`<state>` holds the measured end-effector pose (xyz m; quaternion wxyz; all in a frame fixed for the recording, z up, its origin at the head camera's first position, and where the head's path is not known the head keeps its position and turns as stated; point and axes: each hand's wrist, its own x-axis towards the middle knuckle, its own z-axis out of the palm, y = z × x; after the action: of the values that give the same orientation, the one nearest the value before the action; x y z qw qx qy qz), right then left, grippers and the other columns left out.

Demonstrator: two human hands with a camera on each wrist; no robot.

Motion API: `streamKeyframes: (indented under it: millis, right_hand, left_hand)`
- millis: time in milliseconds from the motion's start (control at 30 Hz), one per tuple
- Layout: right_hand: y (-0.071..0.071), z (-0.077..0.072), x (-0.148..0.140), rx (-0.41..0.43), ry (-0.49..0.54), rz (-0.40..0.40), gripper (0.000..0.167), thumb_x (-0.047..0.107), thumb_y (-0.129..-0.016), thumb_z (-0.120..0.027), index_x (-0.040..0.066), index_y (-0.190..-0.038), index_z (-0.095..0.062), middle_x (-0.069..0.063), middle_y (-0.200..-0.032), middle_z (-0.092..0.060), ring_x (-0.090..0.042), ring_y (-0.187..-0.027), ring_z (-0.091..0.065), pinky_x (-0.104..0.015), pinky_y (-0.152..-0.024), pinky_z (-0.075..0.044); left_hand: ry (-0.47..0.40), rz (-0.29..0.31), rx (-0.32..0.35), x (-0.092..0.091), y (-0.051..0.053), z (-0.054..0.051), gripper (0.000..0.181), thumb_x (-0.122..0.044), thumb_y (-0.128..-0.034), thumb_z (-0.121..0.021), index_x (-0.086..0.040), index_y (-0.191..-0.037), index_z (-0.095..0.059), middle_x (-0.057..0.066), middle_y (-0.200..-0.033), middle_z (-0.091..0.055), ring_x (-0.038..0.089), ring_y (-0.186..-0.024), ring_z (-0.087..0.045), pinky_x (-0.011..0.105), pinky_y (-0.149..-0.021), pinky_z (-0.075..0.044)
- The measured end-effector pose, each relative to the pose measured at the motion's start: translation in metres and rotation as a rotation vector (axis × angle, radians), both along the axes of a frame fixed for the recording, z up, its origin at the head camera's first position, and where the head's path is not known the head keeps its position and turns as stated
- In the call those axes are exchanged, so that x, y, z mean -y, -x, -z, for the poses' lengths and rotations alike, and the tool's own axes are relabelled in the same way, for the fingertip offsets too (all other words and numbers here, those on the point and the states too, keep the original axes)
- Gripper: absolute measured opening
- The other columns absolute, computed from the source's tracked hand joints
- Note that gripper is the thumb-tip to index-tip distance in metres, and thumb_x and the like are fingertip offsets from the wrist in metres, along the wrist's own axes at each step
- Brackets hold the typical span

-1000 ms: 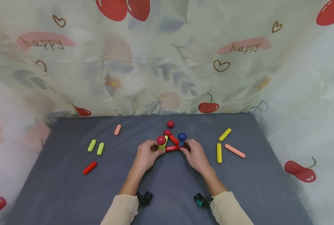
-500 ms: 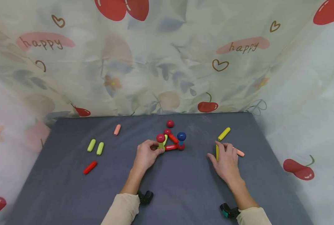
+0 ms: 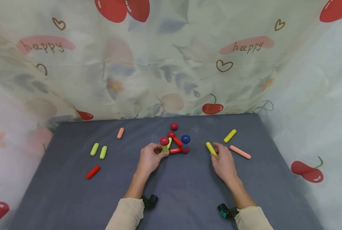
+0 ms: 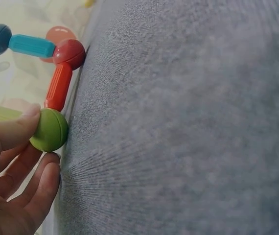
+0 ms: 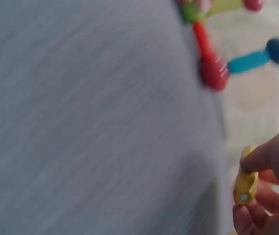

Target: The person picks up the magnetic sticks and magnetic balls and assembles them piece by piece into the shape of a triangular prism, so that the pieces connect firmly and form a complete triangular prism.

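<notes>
My left hand (image 3: 149, 158) pinches the green ball (image 4: 50, 131) at the near left corner of a small magnetic ball-and-stick frame. From that corner a green stick stands upright with a red ball (image 3: 164, 141) on top. A red stick (image 4: 58, 87) joins the green ball to another red ball (image 4: 70, 53), which carries a light blue stick (image 4: 32, 45) topped by a dark blue ball (image 3: 185, 139). To the right of the frame, my right hand (image 3: 225, 164) holds a yellow stick (image 3: 211, 149) between thumb and fingers, apart from the frame.
A loose red ball (image 3: 174, 126) lies behind the frame. On the right are a yellow stick (image 3: 229, 136) and a peach stick (image 3: 240, 152). On the left lie two green sticks (image 3: 103, 152), a red stick (image 3: 93, 172) and a short peach stick (image 3: 120, 133).
My right hand left the frame, reached right to the yellow stick, picked it up and has come partway back left with it. The left hand has stayed at the frame.
</notes>
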<state>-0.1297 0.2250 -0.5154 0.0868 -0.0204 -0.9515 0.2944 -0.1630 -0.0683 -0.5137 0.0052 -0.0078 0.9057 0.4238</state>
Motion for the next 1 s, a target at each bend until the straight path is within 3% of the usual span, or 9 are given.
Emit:
streamKeyframes:
  millis: [133,267,400,533,733,900,1000]
  right_hand:
    - [0.013,-0.031,0.024,-0.053,0.137,-0.076,0.049,0.011,-0.099,-0.066,0.007,-0.145,-0.051,-0.014,-0.118,-0.056,-0.027,-0.101,-0.057,-0.042,-0.086,-0.050]
    - [0.027,-0.065,0.050,-0.175,0.274,-0.189,0.046,0.009,-0.099,-0.066,0.009,-0.143,-0.054,-0.015,-0.121,-0.053,-0.025,-0.103,-0.058,-0.042,-0.089,-0.053]
    - [0.038,-0.086,0.075,-0.295,0.353,-0.298,0.039,0.006,-0.097,-0.068,0.008,-0.134,-0.058,-0.014,-0.118,-0.055,-0.024,-0.102,-0.060,-0.042,-0.089,-0.055]
    - [0.049,-0.087,0.094,-0.325,0.364,-0.363,0.033,0.010,-0.095,-0.071,0.010,-0.126,-0.061,-0.010,-0.116,-0.059,-0.021,-0.102,-0.062,-0.041,-0.088,-0.056]
    - [0.059,-0.072,0.103,-0.216,0.353,-0.370,0.033,0.013,-0.094,-0.074,0.013,-0.123,-0.059,-0.006,-0.116,-0.066,-0.022,-0.107,-0.066,-0.046,-0.084,-0.056]
    - [0.058,-0.064,0.100,-0.125,0.201,-0.365,0.029,0.022,-0.093,-0.076,0.013,-0.118,-0.062,-0.005,-0.113,-0.070,-0.024,-0.105,-0.065,-0.042,-0.083,-0.055]
    - [0.057,-0.059,0.096,-0.119,0.103,-0.375,0.027,0.026,-0.092,-0.078,0.013,-0.113,-0.066,-0.005,-0.110,-0.073,-0.027,-0.101,-0.062,-0.042,-0.085,-0.052]
  left_hand:
    - [0.005,-0.010,0.010,0.000,0.001,-0.002,0.026,-0.031,-0.0815,-0.087,-0.015,-0.101,-0.079,-0.001,-0.092,-0.070,0.015,-0.081,-0.062,0.032,-0.074,-0.054]
    - [0.016,-0.021,0.030,0.001,0.002,-0.004,0.027,-0.032,-0.0820,-0.087,-0.015,-0.101,-0.079,0.000,-0.095,-0.071,0.016,-0.082,-0.063,0.033,-0.074,-0.055]
    - [0.022,-0.019,0.045,-0.002,0.002,-0.006,0.027,-0.031,-0.0829,-0.086,-0.014,-0.102,-0.078,0.001,-0.095,-0.071,0.015,-0.080,-0.062,0.033,-0.073,-0.054]
    - [0.030,-0.021,0.046,-0.005,0.003,-0.007,0.026,-0.030,-0.0824,-0.087,-0.014,-0.102,-0.079,0.001,-0.093,-0.071,0.014,-0.078,-0.061,0.031,-0.070,-0.053]
    - [0.032,-0.019,0.048,-0.007,0.003,-0.007,0.026,-0.030,-0.0825,-0.087,-0.014,-0.102,-0.079,0.001,-0.095,-0.071,0.014,-0.078,-0.062,0.031,-0.070,-0.053]
    - [0.030,-0.025,0.036,-0.006,0.002,-0.007,0.025,-0.030,-0.0824,-0.087,-0.015,-0.100,-0.079,0.001,-0.093,-0.071,0.014,-0.077,-0.061,0.031,-0.070,-0.052]
    - [0.030,-0.028,0.025,-0.004,0.001,-0.007,0.025,-0.031,-0.0819,-0.087,-0.014,-0.099,-0.079,0.001,-0.091,-0.070,0.015,-0.076,-0.061,0.031,-0.068,-0.052]
